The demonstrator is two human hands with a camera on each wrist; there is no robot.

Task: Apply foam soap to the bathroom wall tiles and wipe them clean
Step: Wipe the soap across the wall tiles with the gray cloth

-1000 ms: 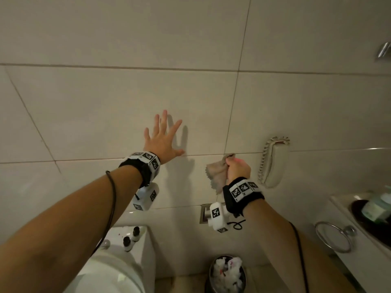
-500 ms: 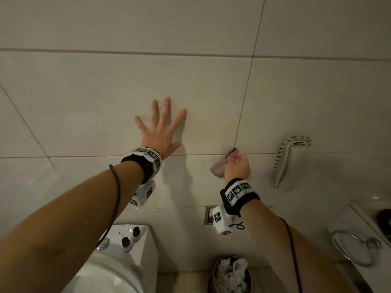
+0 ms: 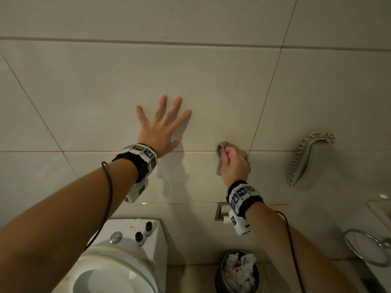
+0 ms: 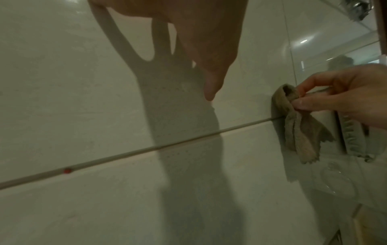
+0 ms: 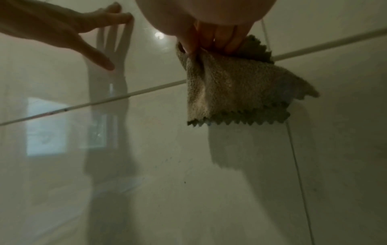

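Large glossy beige wall tiles (image 3: 211, 92) fill the head view. My left hand (image 3: 160, 127) lies flat on one tile with its fingers spread and holds nothing. To its right, my right hand (image 3: 233, 163) pinches a small grey-beige cloth (image 3: 221, 163) with a zigzag edge and holds it against the wall, just over a horizontal grout line. In the right wrist view the cloth (image 5: 236, 89) hangs folded below my fingers (image 5: 228, 41). The left wrist view has the cloth (image 4: 301, 131) at the right, gripped by the right hand (image 4: 343, 97). No foam shows on the tiles.
A wall-mounted phone (image 3: 306, 161) hangs to the right of the cloth. Below are a toilet (image 3: 118, 261) with small dark bottles (image 3: 139, 236) on its tank, a paper holder (image 3: 221, 211), a bin (image 3: 238, 271) full of tissues, and a chrome towel ring (image 3: 368, 248).
My right hand has carried the cloth up and slightly left onto the grout line. The left hand stays flat on the tile. The head view has tilted.
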